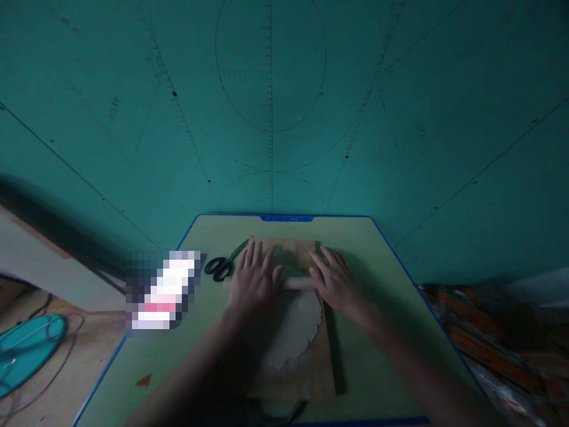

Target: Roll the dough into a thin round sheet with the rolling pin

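A pale rolling pin lies crosswise on a wide, thin sheet of dough with a ragged, cracked edge. The dough rests on a wooden board. My left hand lies flat over the pin's left part, fingers stretched forward. At the pin's right end, my right hand rests with its fingers extended and spread, not wrapped round it. Black-handled scissors lie just left of my left hand, their tips near the board's far left corner. My left forearm covers part of the dough and board.
The light table has a blue rim and stands against a green wall marked with lines. A pixelated bright phone-like object is at the left. A small brown triangular piece lies front left. A dark strap-like thing sits at the near edge.
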`<state>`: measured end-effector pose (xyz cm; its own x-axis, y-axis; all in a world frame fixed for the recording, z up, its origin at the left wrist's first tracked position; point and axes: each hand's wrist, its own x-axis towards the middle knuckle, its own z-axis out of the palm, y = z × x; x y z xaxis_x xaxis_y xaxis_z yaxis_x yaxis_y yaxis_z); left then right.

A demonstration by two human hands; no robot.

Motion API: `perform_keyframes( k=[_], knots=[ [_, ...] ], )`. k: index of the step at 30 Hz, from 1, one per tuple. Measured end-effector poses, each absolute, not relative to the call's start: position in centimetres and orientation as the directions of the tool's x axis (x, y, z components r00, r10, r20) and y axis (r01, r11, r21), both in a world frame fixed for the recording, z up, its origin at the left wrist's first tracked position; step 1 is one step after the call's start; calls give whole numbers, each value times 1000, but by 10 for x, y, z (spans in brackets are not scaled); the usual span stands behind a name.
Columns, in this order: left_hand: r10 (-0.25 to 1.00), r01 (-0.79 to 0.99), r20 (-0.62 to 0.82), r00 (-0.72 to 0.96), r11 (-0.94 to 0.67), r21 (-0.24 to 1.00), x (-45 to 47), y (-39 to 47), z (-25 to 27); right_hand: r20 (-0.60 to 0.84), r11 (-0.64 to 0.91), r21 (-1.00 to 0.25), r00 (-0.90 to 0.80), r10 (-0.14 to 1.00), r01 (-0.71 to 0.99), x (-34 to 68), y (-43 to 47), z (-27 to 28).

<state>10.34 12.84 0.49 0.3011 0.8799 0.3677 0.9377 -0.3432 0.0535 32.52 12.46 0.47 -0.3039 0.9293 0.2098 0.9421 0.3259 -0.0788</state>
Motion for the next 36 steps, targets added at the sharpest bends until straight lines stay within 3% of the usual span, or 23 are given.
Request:
perform_keyframes(
  k=[3, 9, 15, 21, 26, 31, 36],
  knots=[
    [797, 864, 392, 460, -504, 11, 84, 80, -1, 299, 424, -52, -391, 871, 904, 324, 83, 0],
    [783, 855, 378, 494, -516, -47, 66, 31, -5, 343, 460, -74, -411, 845, 885, 307, 44, -6],
    [851, 899, 320, 417, -437, -9, 72, 83, 0, 234, 410, -108, -378, 896, 906, 292, 106, 3],
    [956, 963, 139, 258, -265, 39, 80, 154, 15, 156, 347, -115, -328, 932, 931, 280, 183, 11],
    [979, 985, 127, 161, -168, 46, 80, 187, 18, 133, 292, -132, -275, 952, 947, 272, 221, 15],
    [970, 987, 197, 144, -156, 43, 83, 170, 18, 171, 321, -132, -298, 939, 938, 274, 202, 15],
    [953, 975, 221, 208, -221, 37, 83, 111, 15, 269, 451, -126, -408, 873, 883, 288, 124, 5]
  ],
)
